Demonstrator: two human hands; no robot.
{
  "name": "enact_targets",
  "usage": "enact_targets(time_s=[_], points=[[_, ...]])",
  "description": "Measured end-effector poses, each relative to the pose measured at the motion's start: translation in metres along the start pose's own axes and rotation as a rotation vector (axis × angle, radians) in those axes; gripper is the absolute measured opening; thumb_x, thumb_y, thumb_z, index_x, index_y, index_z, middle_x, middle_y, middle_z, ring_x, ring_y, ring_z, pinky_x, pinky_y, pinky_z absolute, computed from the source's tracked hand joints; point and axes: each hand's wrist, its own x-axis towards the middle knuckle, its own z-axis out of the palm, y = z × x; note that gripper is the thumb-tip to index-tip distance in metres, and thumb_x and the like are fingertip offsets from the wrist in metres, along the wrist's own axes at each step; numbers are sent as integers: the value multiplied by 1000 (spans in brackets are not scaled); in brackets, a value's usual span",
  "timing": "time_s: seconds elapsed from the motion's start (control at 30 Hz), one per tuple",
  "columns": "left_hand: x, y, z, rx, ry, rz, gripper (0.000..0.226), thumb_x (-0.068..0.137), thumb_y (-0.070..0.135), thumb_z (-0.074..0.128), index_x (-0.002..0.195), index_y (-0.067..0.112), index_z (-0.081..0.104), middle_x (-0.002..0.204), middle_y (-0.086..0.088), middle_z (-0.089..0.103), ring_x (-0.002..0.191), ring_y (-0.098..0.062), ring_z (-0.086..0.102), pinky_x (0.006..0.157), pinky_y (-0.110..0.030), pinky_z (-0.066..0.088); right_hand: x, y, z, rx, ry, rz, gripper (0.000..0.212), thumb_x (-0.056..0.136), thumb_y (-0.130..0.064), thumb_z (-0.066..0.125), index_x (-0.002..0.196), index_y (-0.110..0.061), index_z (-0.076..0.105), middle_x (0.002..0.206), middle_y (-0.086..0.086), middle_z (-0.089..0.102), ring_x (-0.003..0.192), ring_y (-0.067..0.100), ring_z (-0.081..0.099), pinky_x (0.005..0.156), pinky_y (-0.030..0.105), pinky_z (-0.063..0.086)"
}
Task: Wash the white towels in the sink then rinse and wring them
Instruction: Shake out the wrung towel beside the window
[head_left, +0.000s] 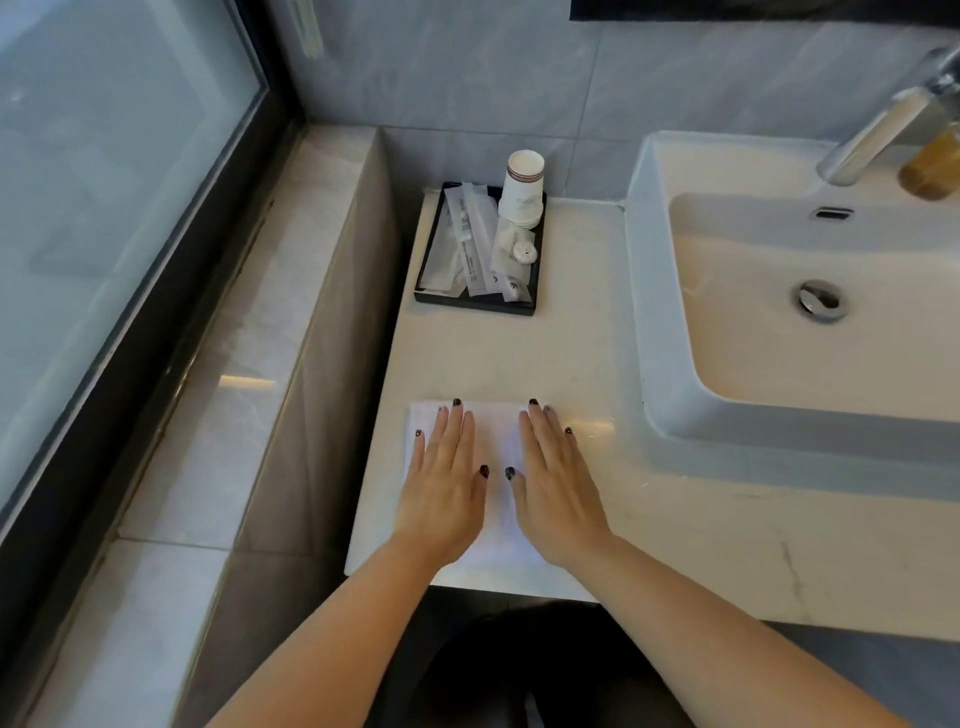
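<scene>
A folded white towel (496, 441) lies flat on the pale counter (519, 353), near its front edge. My left hand (447, 488) rests palm down on the towel's left half, fingers straight and slightly apart. My right hand (556, 483) lies palm down on the right half, its fingertips reaching the towel's far edge. Neither hand grips the cloth. The white sink (654, 312) stands to the right, its basin dry-looking with a metal drain (821, 300) in the bottom. A chrome faucet (883, 130) leans over the basin at the top right.
A black tray (431, 288) at the back of the counter holds wrapped toiletries and stacked paper cups (522, 189). An amber bottle (932, 166) stands behind the faucet. A marble ledge and a large window run along the left.
</scene>
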Motion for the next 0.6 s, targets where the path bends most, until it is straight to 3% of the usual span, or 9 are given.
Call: enact_targets(time_s=[0.07, 0.23, 0.43, 0.53, 0.6], points=[[5, -9, 15, 89, -102, 52, 71, 92, 48, -7, 152, 13, -18, 160, -1, -25, 148, -18, -26, 123, -41, -11, 6, 3, 13, -36, -115, -4, 72, 96, -45, 17, 153, -1, 10, 162, 13, 7, 149, 23, 1, 120, 42, 14], [8, -27, 32, 155, -48, 157, 65, 102, 40, 16, 157, 8, 4, 166, -7, -1, 153, -19, -8, 121, -43, -3, -5, 11, 39, 10, -189, 65, 76, 100, -57, 10, 152, -2, 17, 160, 16, 18, 148, 25, 16, 116, 43, 21], [8, -29, 26, 131, -98, 174, 65, 102, 42, 14, 157, 10, 1, 166, -5, -6, 152, -16, -13, 122, -42, -5, -4, 9, 36, 23, -232, 83, 79, 98, -60, 3, 153, -3, 9, 162, 15, 12, 149, 24, 7, 121, 41, 12], [9, -24, 16, 53, -136, 142, 70, 95, 51, 0, 155, 15, -11, 163, 0, -20, 147, -11, -27, 123, -40, -9, -2, 13, 22, 54, -243, 36, 82, 87, -65, -10, 149, -10, -18, 160, 4, -20, 147, 15, -20, 123, 39, 1], [9, -15, 0, -73, -141, 98, 66, 97, 52, 2, 154, 23, -13, 160, 8, -26, 144, -4, -30, 123, -37, -11, -1, 17, 3, 146, -248, 47, 76, 89, -62, -1, 143, -16, -28, 154, -2, -33, 143, 10, -29, 122, 34, -7]])
